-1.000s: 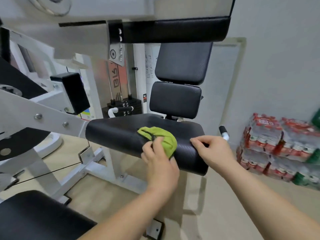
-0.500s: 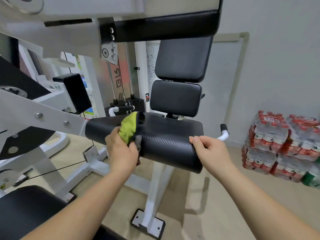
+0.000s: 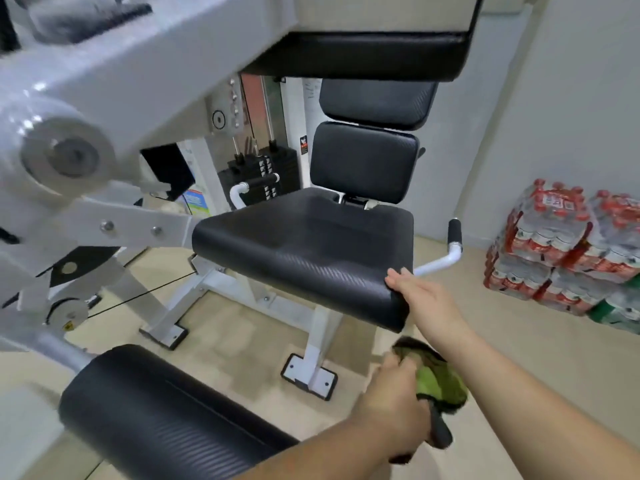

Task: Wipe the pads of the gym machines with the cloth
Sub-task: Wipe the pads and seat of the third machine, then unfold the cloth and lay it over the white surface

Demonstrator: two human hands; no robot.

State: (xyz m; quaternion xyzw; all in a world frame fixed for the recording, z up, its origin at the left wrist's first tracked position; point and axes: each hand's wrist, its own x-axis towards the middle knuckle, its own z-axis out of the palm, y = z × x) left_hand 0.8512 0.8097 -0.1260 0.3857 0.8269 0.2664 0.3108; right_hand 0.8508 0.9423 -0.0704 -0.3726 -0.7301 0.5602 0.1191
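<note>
The black seat pad (image 3: 304,251) of a white gym machine fills the middle of the view, with two black back pads (image 3: 363,161) behind it. My right hand (image 3: 422,299) rests on the seat's near right corner, fingers laid over the edge. My left hand (image 3: 391,400) grips the green cloth (image 3: 436,382) low at the lower right, below the seat and off the pad. A black roller pad (image 3: 156,414) lies at the bottom left. Another black pad (image 3: 363,53) hangs under the frame at the top.
The white machine arm with its round pivot (image 3: 69,154) crosses the left side. A weight stack (image 3: 266,174) stands behind the seat. A white handle with a black grip (image 3: 453,237) sticks out right of the seat. Packs of bottled water (image 3: 568,251) are stacked against the right wall.
My left hand has pulled the green cloth off the seat pad and dropped down to the lower right. My right hand stays on the seat's corner. The view has shifted closer and lower.
</note>
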